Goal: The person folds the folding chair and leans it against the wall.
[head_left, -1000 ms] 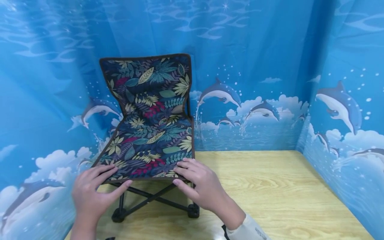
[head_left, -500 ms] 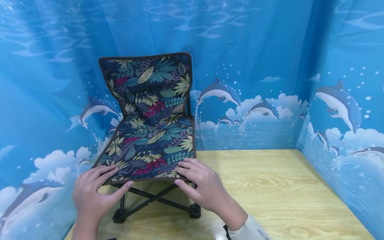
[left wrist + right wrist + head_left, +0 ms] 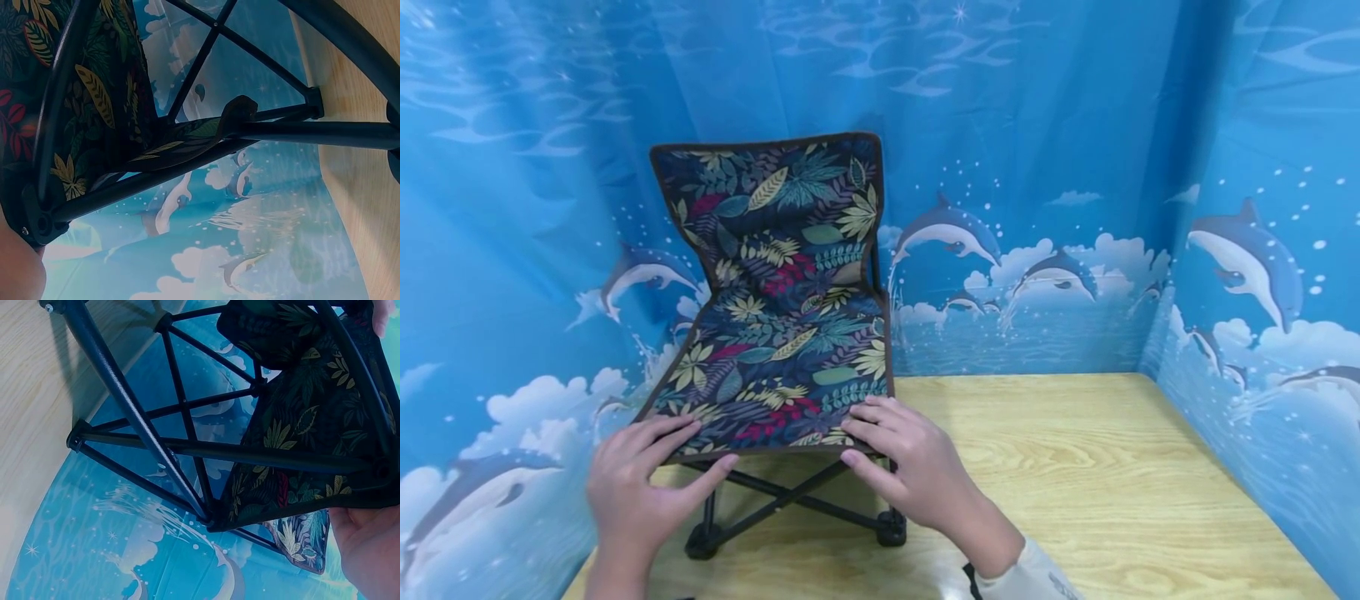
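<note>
A small folding chair (image 3: 775, 350), dark fabric with coloured leaves, stands upright with its backrest away from me. My left hand (image 3: 643, 483) holds the front left corner of the seat, fingers lying over the fabric and thumb along the front edge. At the front right corner my right hand (image 3: 913, 467) has the same hold. Below the seat, black crossed legs (image 3: 786, 496) end in thick feet. The left wrist view shows part of the left hand (image 3: 19, 265) beside a frame joint (image 3: 44, 219). In the right wrist view, the right hand (image 3: 369, 550) meets the seat's side edge.
The chair stands on a light wood-grain surface (image 3: 1075, 467). Blue curtains (image 3: 1037, 125) printed with dolphins and waves hang behind it and along both sides. The left curtain (image 3: 497, 333) comes close to the chair and left hand.
The chair has shifted slightly to the right, and both hands have moved with it. Their hold on the front corners looks the same.
</note>
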The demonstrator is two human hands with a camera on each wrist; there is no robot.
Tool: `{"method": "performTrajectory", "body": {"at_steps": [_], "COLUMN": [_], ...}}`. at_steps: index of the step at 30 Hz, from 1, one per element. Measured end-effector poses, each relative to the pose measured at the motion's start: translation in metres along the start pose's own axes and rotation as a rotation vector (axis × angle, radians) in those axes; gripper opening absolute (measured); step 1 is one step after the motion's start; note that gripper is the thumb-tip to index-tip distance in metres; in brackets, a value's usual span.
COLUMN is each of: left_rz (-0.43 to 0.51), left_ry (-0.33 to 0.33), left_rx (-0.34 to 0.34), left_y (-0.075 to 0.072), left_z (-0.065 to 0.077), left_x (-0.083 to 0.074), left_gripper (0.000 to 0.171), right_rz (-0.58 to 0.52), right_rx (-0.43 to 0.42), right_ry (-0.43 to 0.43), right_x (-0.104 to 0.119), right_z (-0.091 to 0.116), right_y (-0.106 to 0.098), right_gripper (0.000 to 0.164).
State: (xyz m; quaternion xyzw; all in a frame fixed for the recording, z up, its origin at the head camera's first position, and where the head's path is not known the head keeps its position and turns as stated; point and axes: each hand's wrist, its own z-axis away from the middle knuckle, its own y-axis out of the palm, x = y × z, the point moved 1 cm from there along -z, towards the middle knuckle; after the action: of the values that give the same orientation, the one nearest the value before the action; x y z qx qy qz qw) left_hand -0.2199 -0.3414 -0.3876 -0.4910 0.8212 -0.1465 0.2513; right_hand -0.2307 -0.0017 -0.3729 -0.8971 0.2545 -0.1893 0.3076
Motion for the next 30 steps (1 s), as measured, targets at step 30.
{"method": "performTrajectory", "body": {"at_steps": [30], "left_rz": [-0.030], "left_ry": [0.021], "left_rx": [0.019], "left_y": [-0.0008], "left_z": [0.0006], "left_x": [0.0013], "left_gripper": [0.067], "right_rz": [0.011], "right_rx": [-0.016], "right_ry": [-0.010], "right_x": [-0.0006], "right_z": [0.0006], "right_y": [0.0006], "right_gripper": [0.034]}}
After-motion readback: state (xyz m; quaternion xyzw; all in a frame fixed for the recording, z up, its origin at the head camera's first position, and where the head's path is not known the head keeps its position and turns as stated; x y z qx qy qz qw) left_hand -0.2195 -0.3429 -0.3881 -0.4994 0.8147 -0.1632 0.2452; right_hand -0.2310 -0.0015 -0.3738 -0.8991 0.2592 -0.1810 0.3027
